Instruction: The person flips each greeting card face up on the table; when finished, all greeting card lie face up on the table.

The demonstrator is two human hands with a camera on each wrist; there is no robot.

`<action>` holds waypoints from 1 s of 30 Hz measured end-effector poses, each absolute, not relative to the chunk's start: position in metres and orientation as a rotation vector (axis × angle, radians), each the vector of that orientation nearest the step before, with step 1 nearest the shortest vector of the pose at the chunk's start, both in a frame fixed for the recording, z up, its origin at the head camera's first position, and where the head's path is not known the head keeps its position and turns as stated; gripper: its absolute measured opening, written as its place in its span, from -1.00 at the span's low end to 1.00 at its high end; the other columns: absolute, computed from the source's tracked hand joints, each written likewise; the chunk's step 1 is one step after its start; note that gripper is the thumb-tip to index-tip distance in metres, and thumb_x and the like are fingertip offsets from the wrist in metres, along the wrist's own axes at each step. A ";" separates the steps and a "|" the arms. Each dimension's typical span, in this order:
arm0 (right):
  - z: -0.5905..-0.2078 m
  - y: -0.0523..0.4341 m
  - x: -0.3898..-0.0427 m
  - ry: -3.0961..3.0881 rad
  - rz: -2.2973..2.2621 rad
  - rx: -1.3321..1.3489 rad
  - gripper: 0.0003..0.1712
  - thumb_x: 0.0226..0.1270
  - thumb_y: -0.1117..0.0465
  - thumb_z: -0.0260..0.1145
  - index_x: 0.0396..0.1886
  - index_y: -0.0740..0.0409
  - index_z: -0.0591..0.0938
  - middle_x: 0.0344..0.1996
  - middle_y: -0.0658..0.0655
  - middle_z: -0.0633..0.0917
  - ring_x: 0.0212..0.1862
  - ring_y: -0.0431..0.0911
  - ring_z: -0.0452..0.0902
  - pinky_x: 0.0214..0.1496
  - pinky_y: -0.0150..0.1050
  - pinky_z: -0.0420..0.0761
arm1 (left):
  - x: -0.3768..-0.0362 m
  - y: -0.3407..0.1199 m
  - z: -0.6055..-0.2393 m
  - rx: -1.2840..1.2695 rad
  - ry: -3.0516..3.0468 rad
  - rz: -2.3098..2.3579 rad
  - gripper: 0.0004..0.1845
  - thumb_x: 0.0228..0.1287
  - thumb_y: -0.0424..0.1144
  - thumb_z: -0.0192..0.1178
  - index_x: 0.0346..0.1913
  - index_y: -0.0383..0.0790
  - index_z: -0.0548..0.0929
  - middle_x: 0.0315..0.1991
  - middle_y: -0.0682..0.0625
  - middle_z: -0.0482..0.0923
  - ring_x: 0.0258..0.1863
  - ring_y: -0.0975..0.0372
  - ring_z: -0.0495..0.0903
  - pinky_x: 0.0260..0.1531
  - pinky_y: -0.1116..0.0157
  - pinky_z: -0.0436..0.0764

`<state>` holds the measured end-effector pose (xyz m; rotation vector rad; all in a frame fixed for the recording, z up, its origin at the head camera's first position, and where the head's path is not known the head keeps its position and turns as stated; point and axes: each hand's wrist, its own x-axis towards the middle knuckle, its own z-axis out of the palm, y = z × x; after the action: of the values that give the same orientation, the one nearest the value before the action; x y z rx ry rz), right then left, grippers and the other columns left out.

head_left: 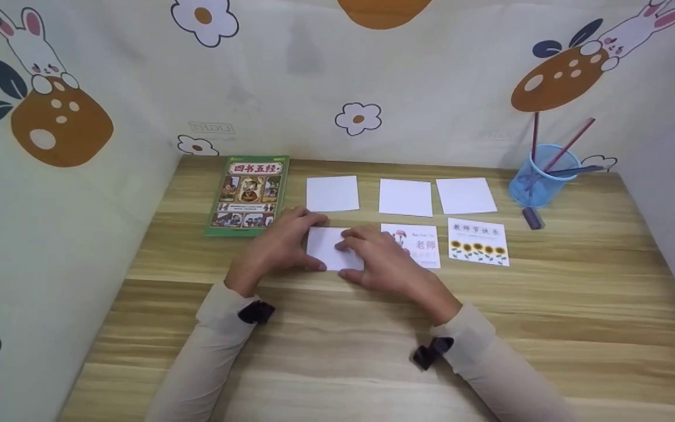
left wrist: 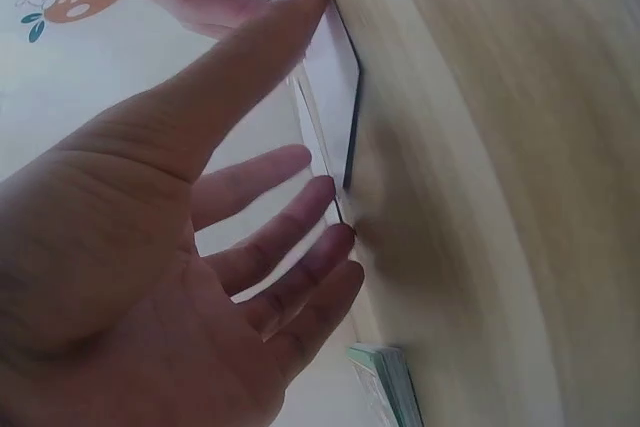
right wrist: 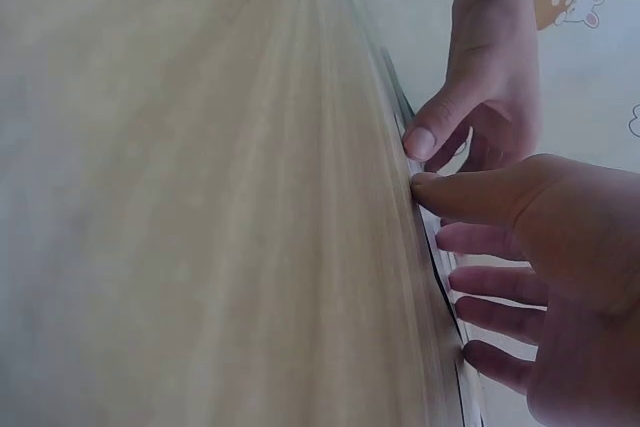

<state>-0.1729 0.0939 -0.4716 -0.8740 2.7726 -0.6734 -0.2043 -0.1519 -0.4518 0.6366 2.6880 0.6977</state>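
Both hands lie on one small white rectangular paper card (head_left: 330, 247) on the light wooden worktop (head_left: 578, 310), roughly mid-depth and a little left of centre.

Left hand (head_left: 282, 243): fingers straight and spread, flat on the card's left edge and far-left corner; thumb at the near-left corner. Nothing clasped. In the left wrist view the fingertips (left wrist: 335, 242) touch the card's edge where it meets the wood.

Right hand (head_left: 381, 261): fingers nearly straight, laid over the card's right half, thumb along its near edge. In the right wrist view the thumb tip (right wrist: 425, 185) presses the card's edge, just beside the left thumb. It presses rather than pinches. The card lies flat under both palms, its middle showing between them.

Around it:
- Green illustrated paperback book (head_left: 248, 194), just left of the hands, toward the far-left corner.
- Three blank white square cards (head_left: 405, 197) in a row toward the far edge.
- Card with pink print (head_left: 422, 243), partly under the right hand.
- Card printed with sunflowers (head_left: 478, 241), right of that one.
- Blue mesh pen cup (head_left: 541, 176) holding red and blue sticks, near the far-right corner; a small dark oblong object (head_left: 532, 218) just in front of it.
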 end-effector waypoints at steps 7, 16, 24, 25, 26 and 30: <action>-0.472 0.095 -0.172 2.771 -0.686 -0.868 -0.43 0.47 -0.14 0.48 0.35 -0.02 0.68 0.52 0.10 0.56 0.57 0.12 0.42 0.58 0.24 0.44 | -0.200 -0.150 -0.447 0.676 2.697 0.630 0.02 -0.03 0.04 0.75 0.54 -0.04 0.52 0.36 -0.15 0.48 0.36 -0.06 0.44 0.39 -0.06 0.55; -0.473 0.098 -0.174 2.704 -0.852 -0.946 -0.57 0.54 -0.06 0.42 0.26 0.01 0.74 0.41 0.06 0.65 0.52 0.04 0.48 0.61 0.12 0.43 | -0.198 -0.148 -0.447 0.655 2.710 0.708 -0.02 -0.08 -0.08 0.78 0.49 -0.05 0.57 0.31 -0.18 0.47 0.25 -0.06 0.50 0.27 -0.06 0.63; -0.474 0.096 -0.176 2.618 -1.100 -1.023 -0.54 0.59 0.02 0.39 0.38 0.00 0.66 0.29 -0.02 0.72 0.34 -0.08 0.62 0.46 -0.05 0.61 | -0.205 -0.138 -0.443 0.640 2.736 1.023 -0.22 0.15 -0.45 0.58 0.47 -0.15 0.58 0.20 -0.21 0.60 0.00 0.04 0.68 0.05 0.11 0.76; -0.474 0.096 -0.175 2.609 -1.135 -1.008 -0.50 0.60 0.01 0.38 0.43 -0.02 0.62 0.32 -0.03 0.70 0.32 -0.09 0.64 0.43 -0.07 0.64 | -0.206 -0.136 -0.441 0.624 2.728 1.094 -0.25 0.18 -0.48 0.54 0.46 -0.14 0.59 0.19 -0.22 0.62 -0.03 0.06 0.72 0.00 0.14 0.78; -0.474 0.096 -0.175 2.601 -1.175 -0.993 -0.45 0.60 0.01 0.38 0.49 -0.04 0.57 0.35 -0.02 0.69 0.31 -0.09 0.65 0.40 -0.09 0.66 | -0.206 -0.135 -0.439 0.604 2.718 1.167 -0.27 0.21 -0.50 0.51 0.45 -0.12 0.59 0.19 -0.22 0.64 -0.06 0.07 0.76 -0.03 0.18 0.81; -0.471 0.094 -0.176 2.558 -1.401 -0.931 -0.29 0.63 -0.03 0.35 0.66 -0.11 0.38 0.30 0.04 0.69 0.21 -0.12 0.74 0.23 -0.16 0.77 | -0.206 -0.133 -0.433 0.564 2.644 1.476 -0.34 0.28 -0.50 0.47 0.43 -0.09 0.62 0.20 -0.25 0.66 -0.08 0.05 0.86 -0.05 0.24 0.85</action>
<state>-0.1763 0.0938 -0.4707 -0.9311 2.5576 -1.4007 -0.2057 -0.1333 -0.4330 0.5645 2.6444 1.4765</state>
